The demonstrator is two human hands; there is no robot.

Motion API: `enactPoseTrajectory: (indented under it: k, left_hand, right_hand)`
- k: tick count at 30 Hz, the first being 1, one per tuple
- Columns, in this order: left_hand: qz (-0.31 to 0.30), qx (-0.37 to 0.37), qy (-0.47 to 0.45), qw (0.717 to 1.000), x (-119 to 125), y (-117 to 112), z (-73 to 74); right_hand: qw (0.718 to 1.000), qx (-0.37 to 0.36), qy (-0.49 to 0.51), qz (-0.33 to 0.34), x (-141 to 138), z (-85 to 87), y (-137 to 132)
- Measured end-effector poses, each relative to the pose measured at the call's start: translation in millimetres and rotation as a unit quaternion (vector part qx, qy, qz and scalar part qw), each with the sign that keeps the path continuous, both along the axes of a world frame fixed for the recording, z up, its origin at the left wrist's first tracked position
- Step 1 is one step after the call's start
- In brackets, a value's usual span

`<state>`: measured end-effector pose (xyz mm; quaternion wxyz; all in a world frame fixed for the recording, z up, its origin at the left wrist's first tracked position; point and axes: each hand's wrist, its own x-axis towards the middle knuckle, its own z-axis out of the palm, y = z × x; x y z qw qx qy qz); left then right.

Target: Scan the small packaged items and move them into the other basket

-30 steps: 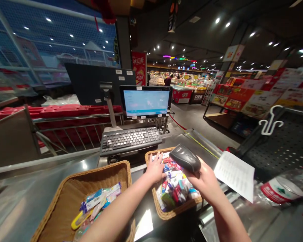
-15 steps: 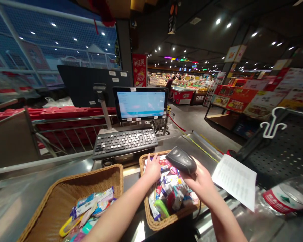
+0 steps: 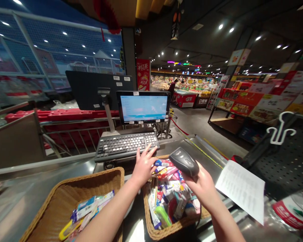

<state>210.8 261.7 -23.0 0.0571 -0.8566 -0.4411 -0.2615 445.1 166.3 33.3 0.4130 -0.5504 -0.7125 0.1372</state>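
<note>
My left hand is over the gap between the keyboard and the right wicker basket. Some of its fingers are spread towards the keys, while the thumb side grips the end of a small blue and red packet. My right hand holds a black barcode scanner above that basket, its head angled to the left. Inside the basket lie many small wrapped goods, among them a green item. Another wicker basket on the left contains fewer packets and a yellow-handled item.
Behind the keyboard stand a lit monitor and a second screen seen from its back. To the right lie a printed sheet and a clear bottle with a red label. A white hanger hangs on a black perforated panel.
My left hand has come up out of the right basket and shifted left towards the keyboard, with the packet at its thumb side. The scanner stays over the basket. The view has shifted slightly.
</note>
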Motion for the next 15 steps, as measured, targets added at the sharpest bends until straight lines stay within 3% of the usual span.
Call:
enactPoseTrajectory:
  k: [8, 11, 15]
  left_hand:
    - [0.065, 0.137, -0.058, 0.987, -52.3, -6.8, 66.1]
    - [0.076, 0.168, -0.055, 0.981, -69.4, -9.7, 79.3]
    - [0.09, 0.184, -0.042, 0.978, -88.6, -14.5, 83.5]
  right_hand:
    - [0.998, 0.031, -0.024, 0.04, -28.3, 3.8, 3.0]
    - [0.996, 0.055, -0.038, 0.05, -41.7, 6.4, 4.3]
    - [0.993, 0.07, -0.052, 0.075, -59.8, 12.6, 3.8]
